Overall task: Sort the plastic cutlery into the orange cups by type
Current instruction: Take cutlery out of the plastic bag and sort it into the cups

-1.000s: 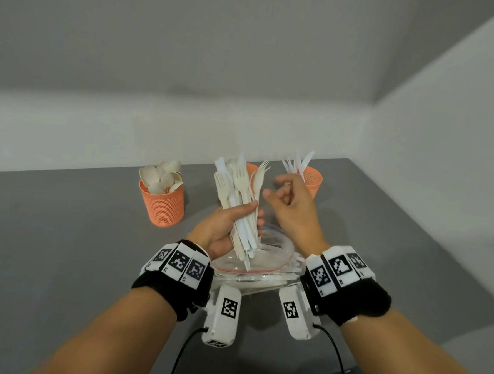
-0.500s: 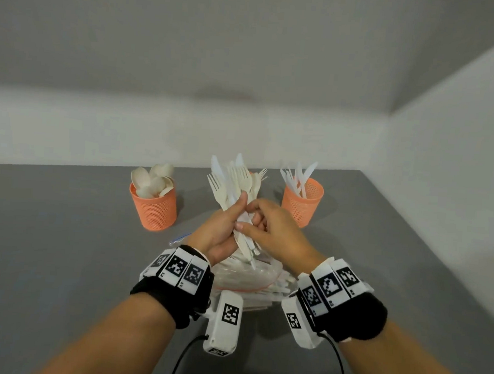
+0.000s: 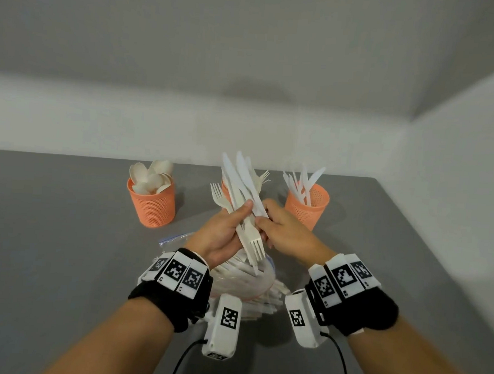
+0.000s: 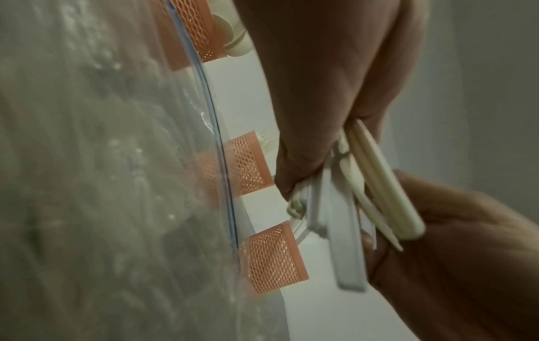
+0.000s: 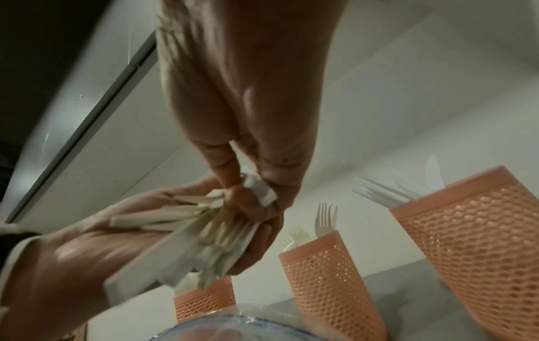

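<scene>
My left hand clenches a mixed bundle; my right hand pinches one white knife from it; beyond them, three orange cups part-filled (bagged cutlery remains below).

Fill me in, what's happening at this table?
A person is sorting plastic cutlery into three orange mesh cups. The left hand grips a mixed bundle of forks and knives above a clear plastic bag of more cutlery on the grey table. The right hand pinches a white knife handle in that bundle. The left cup holds spoons, the middle cup forks, the right cup knives.
</scene>
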Demonstrator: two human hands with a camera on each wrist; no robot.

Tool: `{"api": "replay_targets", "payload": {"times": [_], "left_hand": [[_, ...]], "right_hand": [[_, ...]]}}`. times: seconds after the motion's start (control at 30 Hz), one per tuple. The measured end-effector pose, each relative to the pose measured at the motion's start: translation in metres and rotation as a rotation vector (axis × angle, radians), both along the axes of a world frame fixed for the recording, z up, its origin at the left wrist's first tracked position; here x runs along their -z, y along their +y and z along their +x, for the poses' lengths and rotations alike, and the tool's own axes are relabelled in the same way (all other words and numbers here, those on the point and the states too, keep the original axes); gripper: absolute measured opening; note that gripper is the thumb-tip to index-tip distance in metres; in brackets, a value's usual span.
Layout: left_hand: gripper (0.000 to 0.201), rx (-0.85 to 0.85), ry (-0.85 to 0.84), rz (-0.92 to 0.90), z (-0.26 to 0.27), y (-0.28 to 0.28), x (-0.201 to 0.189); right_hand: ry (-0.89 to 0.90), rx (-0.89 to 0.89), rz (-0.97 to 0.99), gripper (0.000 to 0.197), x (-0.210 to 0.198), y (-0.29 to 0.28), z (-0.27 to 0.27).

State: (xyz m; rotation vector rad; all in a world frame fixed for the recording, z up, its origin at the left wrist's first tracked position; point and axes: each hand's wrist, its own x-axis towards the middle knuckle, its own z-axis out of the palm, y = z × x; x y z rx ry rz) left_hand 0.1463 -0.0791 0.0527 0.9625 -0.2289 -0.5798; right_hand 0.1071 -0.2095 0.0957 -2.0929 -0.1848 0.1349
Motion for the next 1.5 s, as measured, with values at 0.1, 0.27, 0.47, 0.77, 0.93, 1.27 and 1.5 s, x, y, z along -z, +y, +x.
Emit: {"api": "replay_targets", "payload": {"times": [0.1,0.27,0.47,0.77,0.93,1.27,1.5], "left_hand": [[0.022,-0.052,0.002,-0.011,0.000,-0.003,0.000],[0.028,-0.104,0.015,0.000,0.002,-0.007,-0.001],[0.031,-0.133,0.108,-0.081,0.007,-0.012,0.002],[0.031,-0.007,0.173,-0.158,0.007,-0.010,-0.008],[0.034,-0.018,0.155,-0.130,0.005,-0.008,-0.010],[0.036,-0.005,0.139,-0.089,0.005,0.003,-0.007],[0.034,0.022,0.070,-0.043,0.002,0.002,-0.011]], "right_hand": [[0.032,0.039,0.083,0.030,0.001,0.002,0.000],[0.093,0.101,0.301,0.019,0.001,0.004,-0.002],[-0.034,0.217,0.291,0.025,0.005,-0.001,0.000],[-0.188,0.239,0.222,0.012,0.010,0.003,0.001],[-0.116,0.193,0.298,0.019,0.005,0.007,-0.002],[0.041,0.174,0.348,0.021,-0.004,0.017,0.000],[0.182,0.117,0.448,0.023,-0.010,0.015,-0.001]]}}
